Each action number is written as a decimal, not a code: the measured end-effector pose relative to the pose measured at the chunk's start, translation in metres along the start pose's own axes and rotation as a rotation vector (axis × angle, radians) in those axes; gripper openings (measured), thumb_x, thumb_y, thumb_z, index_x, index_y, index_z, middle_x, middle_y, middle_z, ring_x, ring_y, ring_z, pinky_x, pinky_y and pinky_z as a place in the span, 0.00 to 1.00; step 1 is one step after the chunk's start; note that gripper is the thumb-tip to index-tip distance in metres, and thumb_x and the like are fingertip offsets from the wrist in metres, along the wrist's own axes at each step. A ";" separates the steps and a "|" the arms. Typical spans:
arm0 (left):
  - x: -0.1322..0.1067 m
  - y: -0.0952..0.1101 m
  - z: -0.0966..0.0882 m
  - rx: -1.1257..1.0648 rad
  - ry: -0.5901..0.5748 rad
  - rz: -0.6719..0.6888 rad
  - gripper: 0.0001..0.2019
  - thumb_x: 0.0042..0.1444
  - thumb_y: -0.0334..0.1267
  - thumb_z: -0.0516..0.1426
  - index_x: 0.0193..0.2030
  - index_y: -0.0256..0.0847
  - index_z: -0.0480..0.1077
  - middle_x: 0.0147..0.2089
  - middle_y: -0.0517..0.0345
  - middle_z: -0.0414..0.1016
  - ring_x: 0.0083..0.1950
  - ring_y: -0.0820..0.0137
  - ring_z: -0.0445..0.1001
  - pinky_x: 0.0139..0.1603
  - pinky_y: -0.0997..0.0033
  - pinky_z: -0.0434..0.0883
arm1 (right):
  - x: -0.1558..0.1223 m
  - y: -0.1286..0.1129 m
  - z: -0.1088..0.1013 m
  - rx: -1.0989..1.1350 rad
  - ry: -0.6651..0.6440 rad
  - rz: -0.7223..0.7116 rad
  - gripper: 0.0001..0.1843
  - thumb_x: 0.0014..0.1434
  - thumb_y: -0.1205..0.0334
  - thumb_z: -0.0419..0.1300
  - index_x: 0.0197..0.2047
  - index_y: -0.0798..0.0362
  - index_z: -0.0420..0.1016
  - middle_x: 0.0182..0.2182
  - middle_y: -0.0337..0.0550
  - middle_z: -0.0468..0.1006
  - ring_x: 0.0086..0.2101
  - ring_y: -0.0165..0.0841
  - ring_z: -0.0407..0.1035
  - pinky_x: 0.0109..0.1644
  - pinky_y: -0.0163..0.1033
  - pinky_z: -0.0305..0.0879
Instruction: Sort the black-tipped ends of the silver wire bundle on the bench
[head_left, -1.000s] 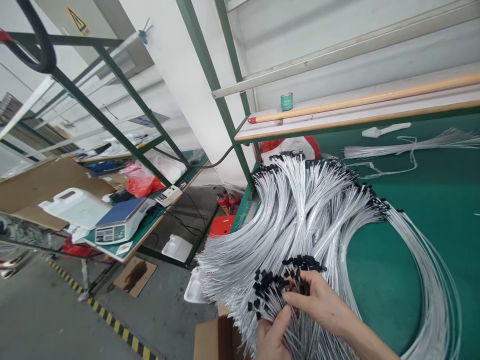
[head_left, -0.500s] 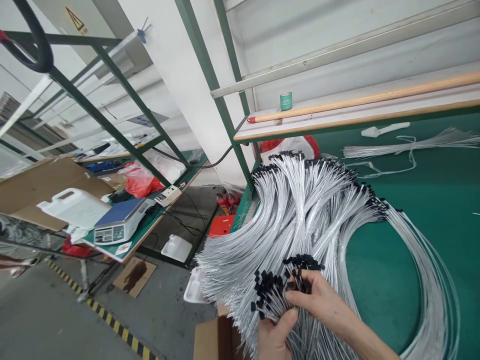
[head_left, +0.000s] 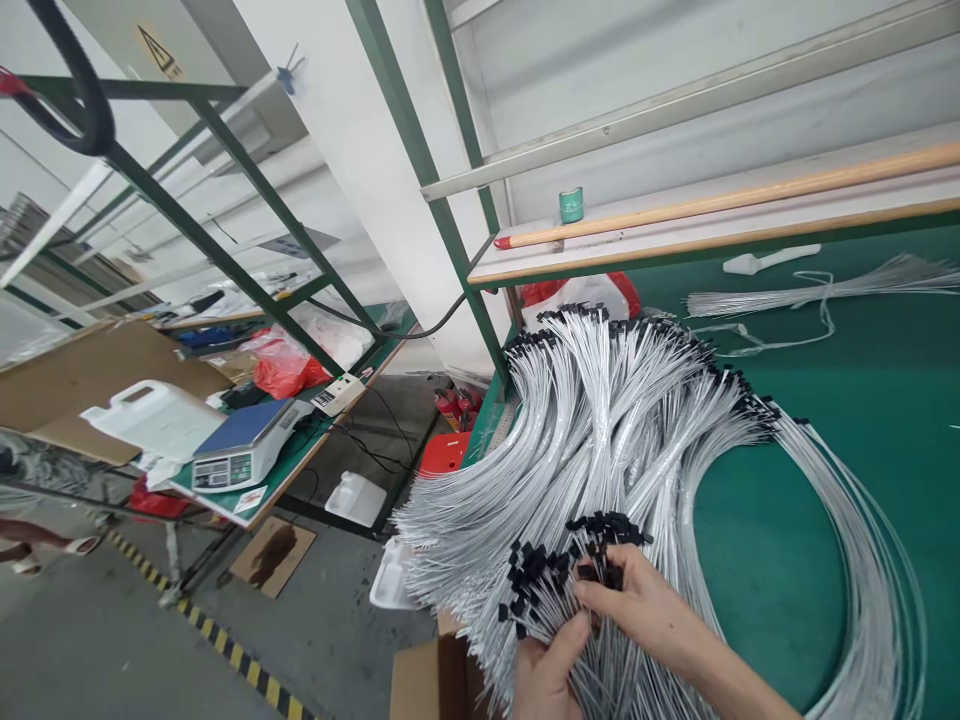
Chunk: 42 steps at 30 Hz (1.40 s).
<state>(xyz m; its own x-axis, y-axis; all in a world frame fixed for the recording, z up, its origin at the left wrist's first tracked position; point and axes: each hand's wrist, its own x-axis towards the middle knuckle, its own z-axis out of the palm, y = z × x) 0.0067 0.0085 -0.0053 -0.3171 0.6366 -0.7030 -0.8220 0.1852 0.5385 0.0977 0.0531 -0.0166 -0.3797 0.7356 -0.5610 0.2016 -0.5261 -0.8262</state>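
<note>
Wire bundle (head_left: 604, 665), in front of the wire pile (head_left: 600, 430): lower end cut off by the bottom edge.
Left hand (head_left: 546, 680), before the pile: wrist out of frame.
Right hand (head_left: 637, 595), before the pile: some fingers hidden.
Cardboard box (head_left: 416, 685), left of the pile's near end: base cut off.
Scale (head_left: 244, 447), well left of the pile: markings too small to read.

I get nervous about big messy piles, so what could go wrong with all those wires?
Some wires might slide down, because their ends seem to poke past the edge of the green table, near the cardboard box.

Others could snag on each other, because the black tips crowd together at different angles by the left hand and right hand.
</note>
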 end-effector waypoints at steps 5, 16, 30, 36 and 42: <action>0.007 -0.005 -0.008 -0.044 -0.055 -0.010 0.34 0.47 0.17 0.51 0.61 0.24 0.42 0.39 0.44 0.69 0.46 0.63 0.66 0.51 0.65 0.65 | 0.003 0.003 0.000 0.040 -0.013 -0.039 0.29 0.44 0.51 0.55 0.42 0.68 0.56 0.39 0.45 0.62 0.34 0.15 0.55 0.36 0.20 0.54; 0.003 0.001 -0.011 -0.077 -0.037 -0.157 0.28 0.49 0.20 0.50 0.58 0.26 0.47 0.41 0.43 0.68 0.46 0.62 0.66 0.50 0.65 0.65 | 0.002 -0.001 0.001 0.038 -0.063 -0.040 0.23 0.48 0.53 0.51 0.37 0.67 0.55 0.23 0.38 0.58 0.17 0.10 0.43 0.22 0.23 0.42; 0.008 0.002 -0.015 0.032 -0.064 -0.119 0.28 0.48 0.21 0.51 0.57 0.24 0.47 0.44 0.39 0.66 0.44 0.63 0.67 0.48 0.66 0.65 | 0.000 0.005 0.004 -0.074 0.016 -0.108 0.29 0.48 0.46 0.49 0.45 0.62 0.59 0.40 0.43 0.61 0.38 0.18 0.57 0.42 0.21 0.57; 0.018 -0.012 -0.020 0.089 -0.178 0.023 0.42 0.32 0.27 0.63 0.55 0.20 0.49 0.46 0.37 0.64 0.49 0.61 0.64 0.51 0.69 0.63 | 0.005 0.003 0.010 0.000 0.052 -0.042 0.37 0.38 0.45 0.57 0.47 0.64 0.60 0.41 0.45 0.61 0.38 0.19 0.57 0.41 0.22 0.57; 0.021 -0.012 -0.023 0.025 -0.154 0.004 0.44 0.27 0.28 0.65 0.54 0.24 0.50 0.47 0.38 0.64 0.51 0.59 0.62 0.51 0.68 0.63 | 0.006 0.009 0.010 0.064 0.064 -0.065 0.35 0.38 0.46 0.58 0.42 0.66 0.62 0.39 0.45 0.63 0.36 0.17 0.56 0.40 0.20 0.56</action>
<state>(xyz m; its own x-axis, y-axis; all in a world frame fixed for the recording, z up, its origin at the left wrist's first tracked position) -0.0009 0.0021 -0.0375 -0.2423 0.7444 -0.6222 -0.8082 0.1999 0.5539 0.0882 0.0492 -0.0269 -0.3310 0.7940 -0.5098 0.1199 -0.5005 -0.8574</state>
